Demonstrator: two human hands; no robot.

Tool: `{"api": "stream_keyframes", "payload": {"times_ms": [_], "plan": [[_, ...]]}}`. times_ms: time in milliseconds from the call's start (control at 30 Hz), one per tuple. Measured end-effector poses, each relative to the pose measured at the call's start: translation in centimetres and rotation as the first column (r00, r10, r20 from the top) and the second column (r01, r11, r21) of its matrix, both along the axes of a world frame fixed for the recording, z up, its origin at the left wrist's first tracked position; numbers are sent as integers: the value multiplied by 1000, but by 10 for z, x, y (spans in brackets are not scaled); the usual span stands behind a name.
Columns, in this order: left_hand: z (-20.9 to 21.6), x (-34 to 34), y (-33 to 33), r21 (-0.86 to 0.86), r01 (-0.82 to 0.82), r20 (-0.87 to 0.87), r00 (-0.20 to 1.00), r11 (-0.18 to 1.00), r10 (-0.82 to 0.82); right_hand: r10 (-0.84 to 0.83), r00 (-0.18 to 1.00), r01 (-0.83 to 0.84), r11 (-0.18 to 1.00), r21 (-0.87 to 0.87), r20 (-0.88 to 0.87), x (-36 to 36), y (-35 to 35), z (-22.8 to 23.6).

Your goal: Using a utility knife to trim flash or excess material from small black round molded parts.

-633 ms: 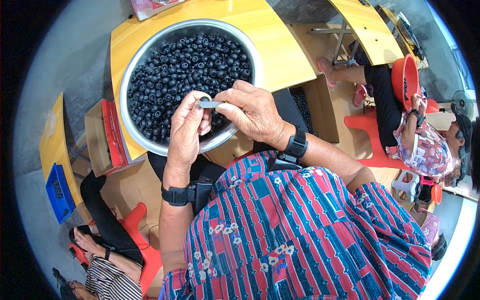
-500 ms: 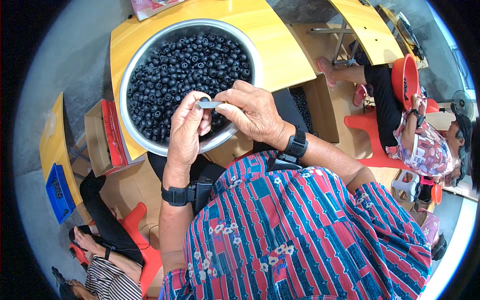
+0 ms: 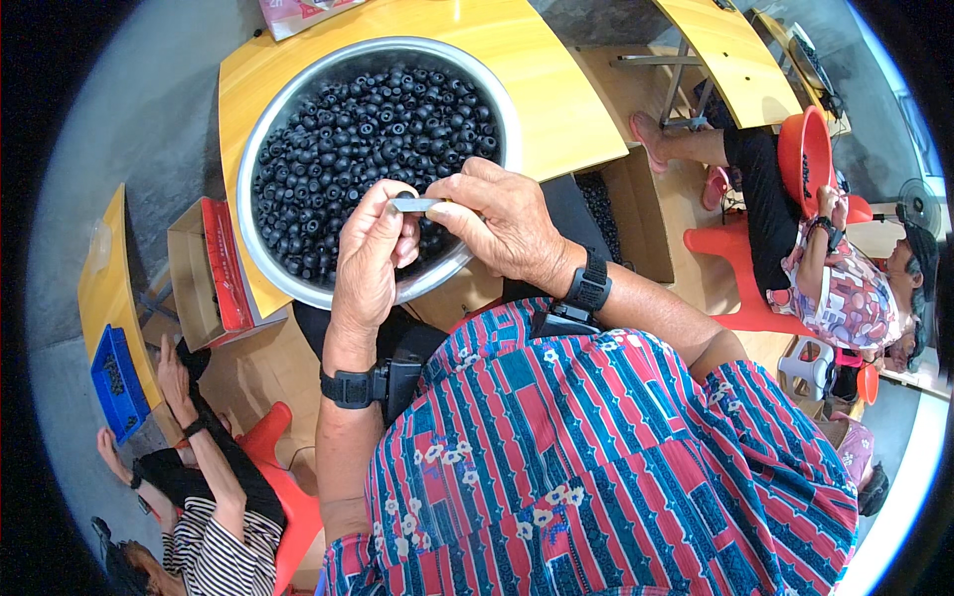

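Note:
Over the near part of a wide metal basin (image 3: 244, 204), my two hands meet. My left hand (image 3: 370, 260) is closed, pinching a small round black piece (image 3: 405, 196) between thumb and fingers. A short, flat grey blade (image 3: 413, 206) lies against that piece, gripped by my closed right hand (image 3: 505, 226). Most of its handle is hidden by the fingers. Many small black rounded pieces (image 3: 368, 129), some with a visible hole, fill the basin below.
The basin sits on a yellow table (image 3: 561, 114). A cardboard box (image 3: 648, 214) holding black pieces stands right; a red-edged carton (image 3: 191, 268) stands left. One co-worker (image 3: 224, 551) sits left near a blue tray (image 3: 107, 382), another (image 3: 845, 288) right with a red bowl (image 3: 801, 149).
My hands stay nearly still; the blade and black piece shift only slightly. The co-worker at left has lifted both hands from the lap and reached them forward toward the table with the blue tray.

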State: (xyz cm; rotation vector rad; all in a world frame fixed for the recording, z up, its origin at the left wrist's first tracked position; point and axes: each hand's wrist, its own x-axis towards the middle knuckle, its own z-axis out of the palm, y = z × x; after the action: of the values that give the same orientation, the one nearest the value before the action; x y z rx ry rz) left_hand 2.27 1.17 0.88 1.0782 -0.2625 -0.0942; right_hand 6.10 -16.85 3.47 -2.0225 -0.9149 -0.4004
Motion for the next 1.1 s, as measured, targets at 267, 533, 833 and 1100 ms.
{"api": "stream_keyframes", "payload": {"times_ms": [267, 533, 833, 1100], "plan": [[3, 0, -2, -24, -20, -11, 1000, 1000, 20, -16, 996, 29, 987, 158, -83, 10, 6, -9], [-2, 0, -4, -21, -74, -46, 996, 997, 73, 81, 996, -77, 988, 134, -26, 0, 8, 4], [-13, 5, -10, -12, -137, -69, 988, 991, 136, 8, 975, 12, 996, -84, 224, -1, 0, -3], [-9, 7, -9, 6, -141, -54, 988, 990, 141, 24, 948, 21, 990, -136, 317, -4, 1, 0]]}}
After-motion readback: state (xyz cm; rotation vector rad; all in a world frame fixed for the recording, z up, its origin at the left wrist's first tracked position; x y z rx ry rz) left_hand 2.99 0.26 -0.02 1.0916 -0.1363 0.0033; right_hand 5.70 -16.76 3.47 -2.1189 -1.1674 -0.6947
